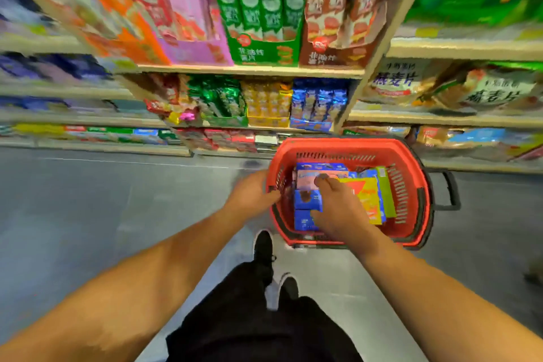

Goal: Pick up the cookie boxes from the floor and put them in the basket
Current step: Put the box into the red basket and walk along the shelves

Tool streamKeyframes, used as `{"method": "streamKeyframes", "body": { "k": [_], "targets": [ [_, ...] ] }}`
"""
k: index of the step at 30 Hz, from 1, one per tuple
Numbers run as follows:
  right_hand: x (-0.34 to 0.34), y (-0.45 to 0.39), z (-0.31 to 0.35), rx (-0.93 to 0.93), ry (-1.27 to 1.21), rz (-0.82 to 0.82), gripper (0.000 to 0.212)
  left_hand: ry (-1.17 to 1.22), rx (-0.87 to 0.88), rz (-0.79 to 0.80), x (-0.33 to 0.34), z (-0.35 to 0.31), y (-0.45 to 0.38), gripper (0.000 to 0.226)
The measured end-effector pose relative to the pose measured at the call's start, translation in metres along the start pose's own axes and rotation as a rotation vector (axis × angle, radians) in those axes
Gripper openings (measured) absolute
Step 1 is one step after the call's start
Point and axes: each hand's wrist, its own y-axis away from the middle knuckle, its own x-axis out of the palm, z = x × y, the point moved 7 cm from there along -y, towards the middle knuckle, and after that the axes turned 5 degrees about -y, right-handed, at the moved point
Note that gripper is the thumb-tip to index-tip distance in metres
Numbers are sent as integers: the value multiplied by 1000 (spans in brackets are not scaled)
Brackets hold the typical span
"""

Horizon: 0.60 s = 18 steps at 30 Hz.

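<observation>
— Grey floor [88, 214], snack shelves [249, 70] along the top: where are the boxes?

— Boxes [307, 200] lie in the basket [411, 156], frame centre. Right hand [338, 209] rests spread on them; left hand [252, 194] curls on the rim. Placing step — next, likely withdraw.

We see our left hand [252, 194] gripping the red basket [411, 185] rim while our right hand [340, 209] rests on the cookie boxes [367, 194] inside it.
</observation>
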Motion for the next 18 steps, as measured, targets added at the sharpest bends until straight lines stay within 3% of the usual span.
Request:
{"method": "streamKeyframes", "body": {
  "k": [3, 8, 14, 18],
  "targets": [
    [-12, 2, 39, -126, 80, -27, 62, -35, -69, -81, -30, 23, 31, 69],
    [-22, 13, 102, -319, 155, -68, 52, -58, -146, -226, -69, 58, 87, 70],
    [-15, 19, 178, -429, 239, -6, 76, -31, -253, -333, -103, 104, 144, 72],
    [-5, 18, 231, -487, 280, 31, 79, 9, -276, -439, -124, 141, 175, 69]
  ]
}}
